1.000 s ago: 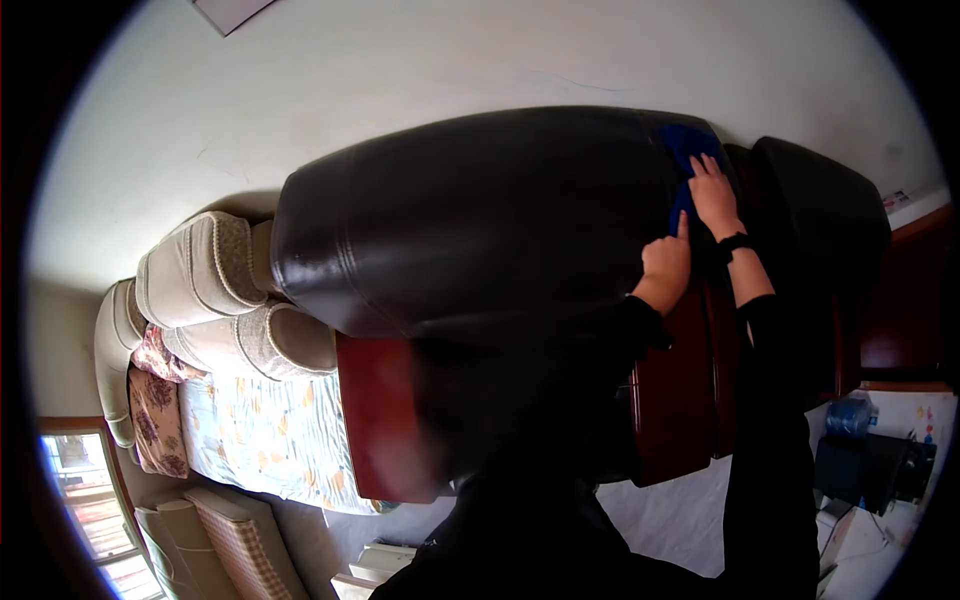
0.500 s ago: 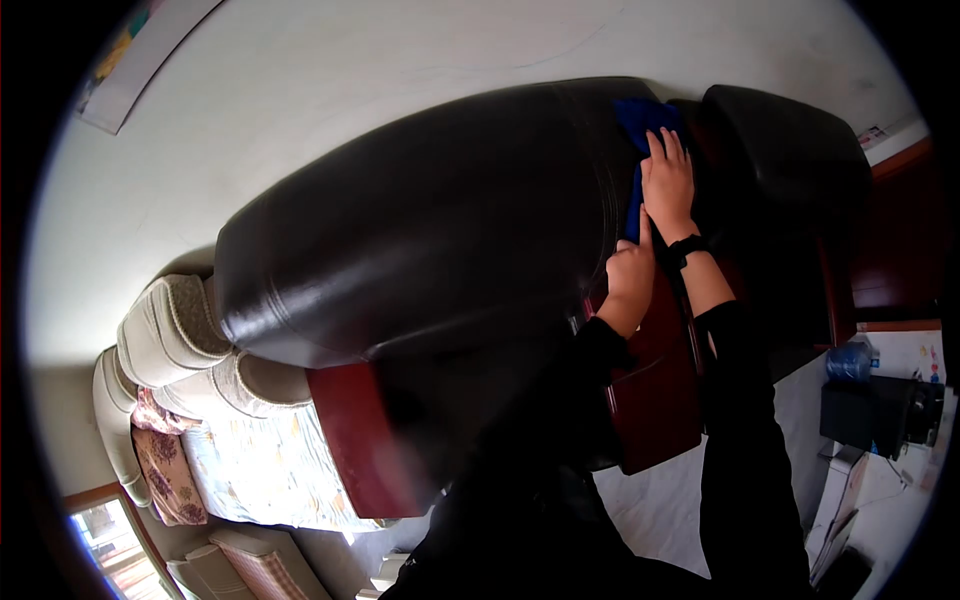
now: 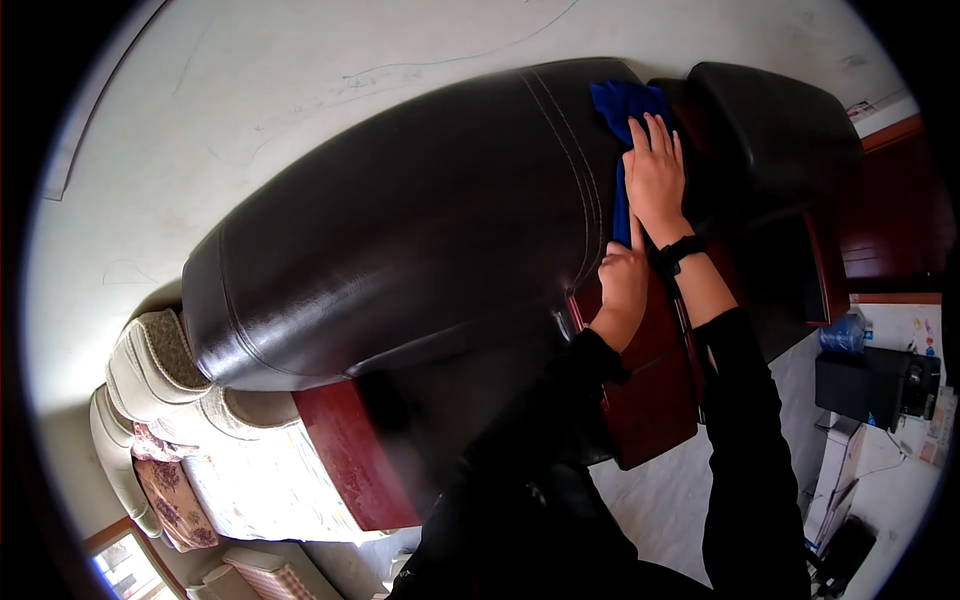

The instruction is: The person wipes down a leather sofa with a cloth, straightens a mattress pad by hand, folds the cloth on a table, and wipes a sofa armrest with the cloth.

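Observation:
A blue cloth (image 3: 628, 105) lies along the right end of the dark brown leather cushion (image 3: 410, 220), in the gap beside the dark red wooden part (image 3: 650, 390). My right hand (image 3: 655, 180) rests flat on the cloth with its fingers stretched out; a black band (image 3: 682, 252) is round that wrist. Just below it is my left hand (image 3: 624, 285), its index finger extended up alongside the cloth and the other fingers curled in. The cloth's narrow lower end reaches those curled fingers; whether they grip it is hidden.
Another dark leather cushion (image 3: 775, 120) stands at the right. Behind runs a pale wall (image 3: 330, 130) with scribbled lines. At the left are a beige sofa (image 3: 150, 365) and a patterned cover (image 3: 270, 480). A black appliance (image 3: 860, 385) and a blue water bottle (image 3: 842, 333) are at the lower right.
The camera view has shifted a little, so the cushion sits slightly further left. Both hands stay at the cloth in nearly the same pose.

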Demonstrator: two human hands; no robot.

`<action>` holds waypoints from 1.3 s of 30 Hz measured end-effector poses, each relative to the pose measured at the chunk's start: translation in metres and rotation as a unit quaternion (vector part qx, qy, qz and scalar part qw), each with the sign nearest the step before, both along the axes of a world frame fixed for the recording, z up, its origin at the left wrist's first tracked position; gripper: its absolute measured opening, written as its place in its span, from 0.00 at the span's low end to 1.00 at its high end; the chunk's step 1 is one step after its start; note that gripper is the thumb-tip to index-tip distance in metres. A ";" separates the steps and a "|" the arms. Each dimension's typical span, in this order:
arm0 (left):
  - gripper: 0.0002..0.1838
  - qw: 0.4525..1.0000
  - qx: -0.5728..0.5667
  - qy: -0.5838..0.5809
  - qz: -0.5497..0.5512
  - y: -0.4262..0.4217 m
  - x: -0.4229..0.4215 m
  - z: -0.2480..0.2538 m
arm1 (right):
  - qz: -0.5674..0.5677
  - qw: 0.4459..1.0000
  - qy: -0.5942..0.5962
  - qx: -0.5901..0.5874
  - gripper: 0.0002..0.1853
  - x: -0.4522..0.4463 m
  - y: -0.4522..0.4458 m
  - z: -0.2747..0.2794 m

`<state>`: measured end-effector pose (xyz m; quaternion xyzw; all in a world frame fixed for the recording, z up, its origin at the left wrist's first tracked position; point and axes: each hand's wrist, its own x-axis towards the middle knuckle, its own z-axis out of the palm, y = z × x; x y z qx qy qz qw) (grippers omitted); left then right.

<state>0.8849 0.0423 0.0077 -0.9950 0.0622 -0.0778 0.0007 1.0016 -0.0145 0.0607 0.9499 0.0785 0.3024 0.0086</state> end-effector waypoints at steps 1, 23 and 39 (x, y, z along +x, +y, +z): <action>0.46 1.000 0.000 0.000 0.000 0.000 0.001 0.001 | 0.000 1.000 0.000 0.000 0.21 0.001 0.000 0.000; 0.34 0.991 -0.131 0.028 -0.006 0.203 -0.006 0.090 | 0.050 0.983 0.156 0.087 0.37 0.039 0.090 0.018; 0.34 0.927 -0.142 -0.011 0.346 0.485 -0.187 0.069 | 0.436 0.886 0.003 0.159 0.22 -0.099 0.520 0.002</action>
